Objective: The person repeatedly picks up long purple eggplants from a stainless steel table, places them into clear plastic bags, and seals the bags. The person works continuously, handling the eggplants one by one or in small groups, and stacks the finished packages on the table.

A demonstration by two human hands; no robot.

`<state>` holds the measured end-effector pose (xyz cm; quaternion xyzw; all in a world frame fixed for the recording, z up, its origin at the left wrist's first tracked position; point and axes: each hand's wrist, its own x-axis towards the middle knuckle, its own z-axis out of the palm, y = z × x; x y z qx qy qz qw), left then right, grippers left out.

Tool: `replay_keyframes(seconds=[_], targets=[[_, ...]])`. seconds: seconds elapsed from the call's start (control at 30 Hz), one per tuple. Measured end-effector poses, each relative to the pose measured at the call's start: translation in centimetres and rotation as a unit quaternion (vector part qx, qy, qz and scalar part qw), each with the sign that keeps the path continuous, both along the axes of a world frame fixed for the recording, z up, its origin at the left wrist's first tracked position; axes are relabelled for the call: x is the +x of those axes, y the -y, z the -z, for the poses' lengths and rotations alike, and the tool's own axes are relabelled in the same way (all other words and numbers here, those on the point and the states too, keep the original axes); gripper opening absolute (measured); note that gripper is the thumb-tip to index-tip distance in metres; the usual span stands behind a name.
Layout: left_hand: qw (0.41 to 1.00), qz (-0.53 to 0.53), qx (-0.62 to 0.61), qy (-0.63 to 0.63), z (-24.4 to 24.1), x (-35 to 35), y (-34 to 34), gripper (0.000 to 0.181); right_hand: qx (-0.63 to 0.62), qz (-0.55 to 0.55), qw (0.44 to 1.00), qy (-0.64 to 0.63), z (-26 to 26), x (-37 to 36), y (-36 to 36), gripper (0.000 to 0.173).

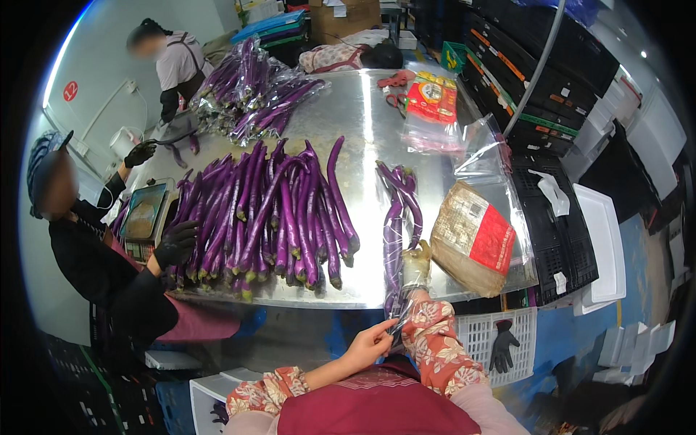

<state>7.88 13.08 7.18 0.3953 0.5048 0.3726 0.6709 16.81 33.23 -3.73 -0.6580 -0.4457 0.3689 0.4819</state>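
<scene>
Long purple eggplants (392, 239) lie inside a clear plastic bag (387, 272) on the steel table in front of me. The thumb and fingers of my bare left hand (372, 342) pinch the bag's near end, just off the table edge. My right hand (416, 265), in a pale glove, lies beside the eggplants and seems to be inside the bag. Its fingers touch the lower end of a curved eggplant (414, 215); whether they grip it is unclear. A large pile of loose eggplants (266, 217) spreads to the left.
A brown-and-red sack (473, 239) sits right of my right hand. Farther back are printed bags (432, 100), scissors (396, 101) and bagged eggplants (244, 92). At left, a co-worker's gloved hand (176, 243) is near a scale (144, 212). Black crates (560, 228) stand right.
</scene>
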Motion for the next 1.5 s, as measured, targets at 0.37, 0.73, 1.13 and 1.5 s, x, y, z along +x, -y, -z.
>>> replay_keyframes(seconds=[0.37, 0.73, 1.13, 1.5], targets=[[1.0, -0.022, 0.01, 0.016, 0.2, -0.5, 0.4, 0.037, -0.027, -0.123, 0.991, -0.052, -1.9, -0.9, 0.0, 0.05], [0.998, -0.046, 0.037, 0.035, -0.9, -0.7, 0.2, 0.032, 0.057, -0.258, 0.928, 0.263, -7.9, -2.3, 2.0, 0.062], [0.993, -0.076, 0.064, 0.065, 1.8, 0.0, 0.4, 0.027, 0.074, -0.211, 0.871, 0.438, -1.7, 0.9, 1.0, 0.072], [0.992, -0.052, 0.051, 0.106, 2.4, 0.6, 0.4, 0.028, 0.148, -0.392, 0.793, 0.442, -1.7, 2.5, -0.4, 0.067]])
